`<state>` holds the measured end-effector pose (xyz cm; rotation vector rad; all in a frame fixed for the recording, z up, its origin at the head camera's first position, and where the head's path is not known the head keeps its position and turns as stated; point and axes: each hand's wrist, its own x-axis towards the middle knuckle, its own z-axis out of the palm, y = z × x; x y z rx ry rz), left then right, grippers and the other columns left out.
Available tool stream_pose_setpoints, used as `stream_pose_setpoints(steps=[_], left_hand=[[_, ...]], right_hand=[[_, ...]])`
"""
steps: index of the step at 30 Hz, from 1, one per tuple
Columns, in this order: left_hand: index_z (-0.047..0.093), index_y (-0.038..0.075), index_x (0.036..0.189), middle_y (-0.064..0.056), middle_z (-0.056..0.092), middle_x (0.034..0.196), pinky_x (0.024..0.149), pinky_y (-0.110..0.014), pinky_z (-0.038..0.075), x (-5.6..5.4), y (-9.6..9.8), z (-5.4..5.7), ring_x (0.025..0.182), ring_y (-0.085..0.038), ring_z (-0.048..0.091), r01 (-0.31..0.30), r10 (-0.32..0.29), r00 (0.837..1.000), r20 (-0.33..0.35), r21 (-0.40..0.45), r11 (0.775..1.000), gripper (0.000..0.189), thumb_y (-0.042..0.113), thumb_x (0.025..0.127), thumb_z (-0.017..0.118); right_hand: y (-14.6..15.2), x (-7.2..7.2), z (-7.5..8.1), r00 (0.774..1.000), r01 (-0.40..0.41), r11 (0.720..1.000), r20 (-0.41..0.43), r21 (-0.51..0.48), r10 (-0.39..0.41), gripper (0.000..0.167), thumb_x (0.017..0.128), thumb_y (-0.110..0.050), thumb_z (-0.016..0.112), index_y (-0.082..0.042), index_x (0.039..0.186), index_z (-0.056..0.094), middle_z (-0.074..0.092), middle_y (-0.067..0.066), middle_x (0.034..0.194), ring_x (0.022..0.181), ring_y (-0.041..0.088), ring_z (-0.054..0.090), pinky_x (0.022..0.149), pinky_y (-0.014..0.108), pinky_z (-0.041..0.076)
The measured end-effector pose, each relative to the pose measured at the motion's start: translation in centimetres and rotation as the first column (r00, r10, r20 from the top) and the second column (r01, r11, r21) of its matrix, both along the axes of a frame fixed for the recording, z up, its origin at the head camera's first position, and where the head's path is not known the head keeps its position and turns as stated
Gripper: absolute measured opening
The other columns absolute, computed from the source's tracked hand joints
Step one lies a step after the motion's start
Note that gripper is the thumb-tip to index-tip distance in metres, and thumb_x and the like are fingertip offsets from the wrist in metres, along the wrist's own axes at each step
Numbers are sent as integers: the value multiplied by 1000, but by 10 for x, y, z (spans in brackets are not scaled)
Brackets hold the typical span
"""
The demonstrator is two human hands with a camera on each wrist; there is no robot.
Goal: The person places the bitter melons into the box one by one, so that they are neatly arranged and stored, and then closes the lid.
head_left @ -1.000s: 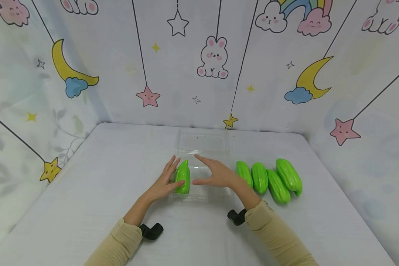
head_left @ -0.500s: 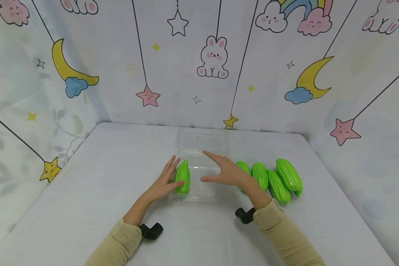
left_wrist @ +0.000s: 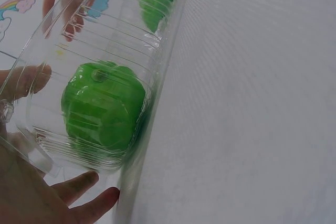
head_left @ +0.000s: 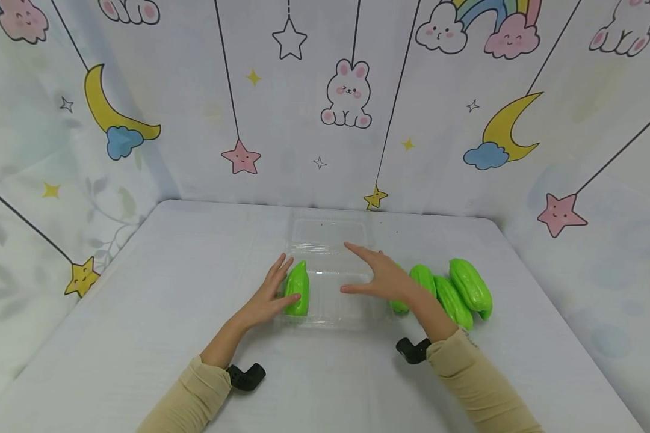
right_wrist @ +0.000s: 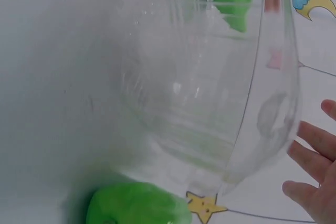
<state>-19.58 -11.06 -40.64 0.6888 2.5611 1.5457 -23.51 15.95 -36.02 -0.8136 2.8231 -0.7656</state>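
While one green vegetable [head_left: 298,290] is lying along the left side of the clear box [head_left: 327,304], long axis pointing away from the person, the nearer left hand [head_left: 265,304] is resting there, fingers spread. Right hand [head_left: 387,278] is hovering wide, gripping nothing, near the right edge; box floor is giving room between. Loose vegetables [head_left: 470,287] are lying rightward.

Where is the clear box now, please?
In the head view, the box sits below centre, between the left hand and right hand, left of the loose green vegetables.

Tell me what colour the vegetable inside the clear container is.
The vegetable is bright green, showing best in the head view.
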Motion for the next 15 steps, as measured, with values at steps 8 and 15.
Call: stream_pose_setpoints(steps=[8,15], left_hand=[[12,0,146,-21,-5,150,94,-64,28,-1,0,-1,131,-47,16,0,0,1000,10,5,1000,75,11,88,58],[12,-1,145,-22,-5,150,95,-64,28,-1,0,-1,130,-48,18,3,-3,1000,4,11,1000,75,10,87,58]], right_hand=[[16,0,1,1000,17,1000,-24,-12,-17,92,72,-62,64,-21,145,27,33,5,145,133,24,29,109,51,10],[30,-2,1,999,35,999,-39,-5,-36,93,71,-64,63,-21,145,28,33,5,145,133,25,29,109,51,9]])
